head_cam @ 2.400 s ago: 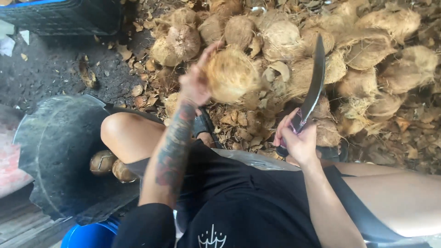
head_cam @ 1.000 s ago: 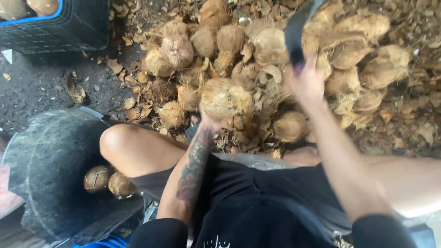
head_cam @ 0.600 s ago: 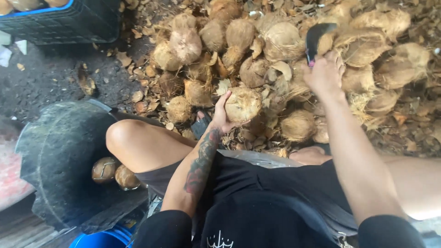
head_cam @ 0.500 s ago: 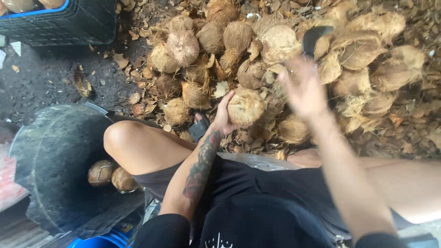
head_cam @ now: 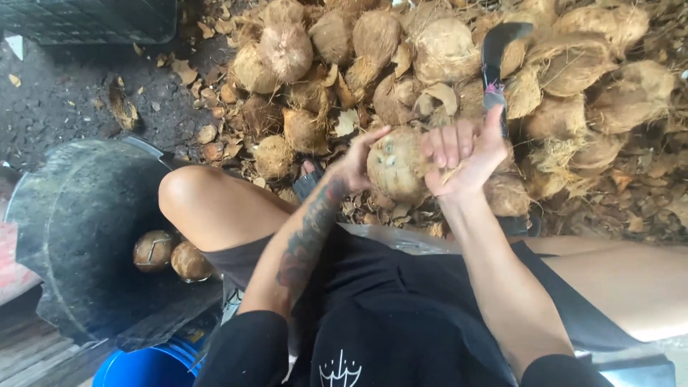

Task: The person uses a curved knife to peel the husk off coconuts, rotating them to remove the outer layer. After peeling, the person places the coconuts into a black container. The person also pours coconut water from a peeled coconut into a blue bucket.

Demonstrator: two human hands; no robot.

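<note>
I sit with a husked brown coconut (head_cam: pixel 395 163) held in front of my knees. My left hand (head_cam: pixel 352 160) cups its left side, fingers spread over the shell. My right hand (head_cam: pixel 462 154) grips strands of husk fibre on its right side. A dark curved machete (head_cam: pixel 494 61) is stuck upright in the coconut pile just beyond my right hand; my hand is off its handle.
A large heap of fibrous coconuts (head_cam: pixel 573 86) and husk scraps fills the ground ahead. A black tub (head_cam: pixel 72 215) at my left holds two peeled coconuts (head_cam: pixel 172 254). A dark crate (head_cam: pixel 93 18) sits top left, a blue bucket (head_cam: pixel 143 367) below the tub.
My right hand chopped with the machete, left it stuck in the pile, and came back onto the coconut. My left hand kept hold of the coconut throughout.
</note>
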